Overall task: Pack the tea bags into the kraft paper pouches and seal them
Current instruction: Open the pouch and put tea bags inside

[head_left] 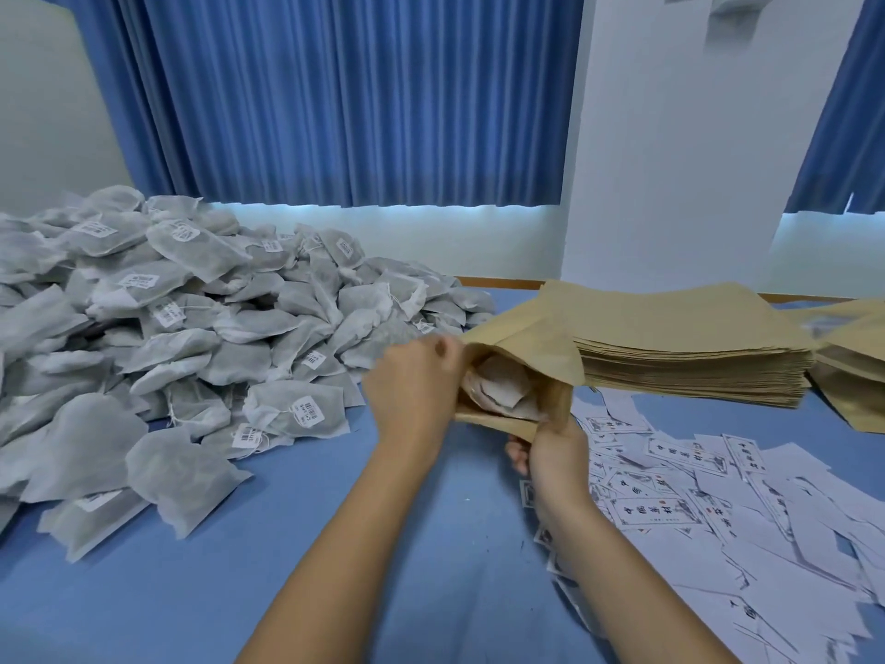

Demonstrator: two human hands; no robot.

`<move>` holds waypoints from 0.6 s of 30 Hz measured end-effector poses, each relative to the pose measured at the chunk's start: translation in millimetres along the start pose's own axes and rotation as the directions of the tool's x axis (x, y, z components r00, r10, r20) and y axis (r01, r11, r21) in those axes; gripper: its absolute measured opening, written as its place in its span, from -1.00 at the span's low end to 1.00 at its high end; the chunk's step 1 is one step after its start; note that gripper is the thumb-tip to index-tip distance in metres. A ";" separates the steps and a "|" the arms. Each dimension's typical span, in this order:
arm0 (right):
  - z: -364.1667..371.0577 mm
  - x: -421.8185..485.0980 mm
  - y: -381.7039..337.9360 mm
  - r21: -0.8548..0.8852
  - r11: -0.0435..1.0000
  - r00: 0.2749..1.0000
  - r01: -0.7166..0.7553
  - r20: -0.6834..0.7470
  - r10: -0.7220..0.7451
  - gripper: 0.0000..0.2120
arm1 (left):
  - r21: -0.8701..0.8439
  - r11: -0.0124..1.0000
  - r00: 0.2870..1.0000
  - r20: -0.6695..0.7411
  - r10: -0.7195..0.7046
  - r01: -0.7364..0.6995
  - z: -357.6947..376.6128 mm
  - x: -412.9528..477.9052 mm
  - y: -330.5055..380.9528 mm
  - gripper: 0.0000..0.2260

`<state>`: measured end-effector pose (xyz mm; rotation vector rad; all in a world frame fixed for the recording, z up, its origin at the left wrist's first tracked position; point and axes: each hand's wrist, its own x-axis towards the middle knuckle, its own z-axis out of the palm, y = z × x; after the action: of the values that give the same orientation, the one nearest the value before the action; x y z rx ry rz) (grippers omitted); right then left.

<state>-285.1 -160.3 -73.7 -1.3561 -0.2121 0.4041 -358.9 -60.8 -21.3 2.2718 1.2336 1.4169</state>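
A kraft paper pouch (536, 349) hangs in the air at the centre, its mouth gaping toward me. Tea bags (503, 388) show inside the mouth. My left hand (414, 390) grips the left edge of the mouth, fingers curled at the opening. My right hand (555, 455) holds the lower right edge from below, thumb on the paper. A big heap of grey tea bags (182, 328) with white barcode tags covers the left of the blue table (335, 543).
A thick stack of flat kraft pouches (694, 357) lies right behind the held pouch. More pouches (852, 376) sit at the far right edge. Many white printed labels (718, 510) are strewn over the right of the table. Blue curtains hang behind.
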 end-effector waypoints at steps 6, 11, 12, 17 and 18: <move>-2.8 1.8 2.8 -0.008 0.999 0.999 -0.034 0.008 0.034 -0.76 | 0.576 0.779 0.752 0.392 -0.530 0.248 5.8 18.7 -126.4 -0.51; 1.5 5.0 1.0 0.021 0.998 0.999 -0.051 0.008 0.051 -0.77 | 0.620 0.780 0.797 0.432 -0.423 0.077 22.8 18.3 -135.5 -0.64; 1.7 5.3 1.5 0.022 0.998 0.999 -0.052 0.008 0.052 -0.77 | 0.623 0.782 0.796 0.461 -0.391 0.023 26.5 17.3 -128.7 -0.64; -2.2 8.5 2.7 0.058 0.994 0.996 -0.090 0.000 0.091 -0.77 | 0.567 0.812 0.868 0.464 -0.176 -0.138 44.1 12.7 -126.1 -0.55; -3.1 8.6 2.9 0.059 0.994 0.996 -0.093 0.002 0.093 -0.78 | 0.567 0.811 0.850 0.490 -0.192 -0.144 46.7 18.0 -133.3 -0.53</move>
<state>-276.5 -159.2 -77.9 -1.3115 -0.1353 0.4841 -390.2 48.6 -106.9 2.7311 1.6320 0.3107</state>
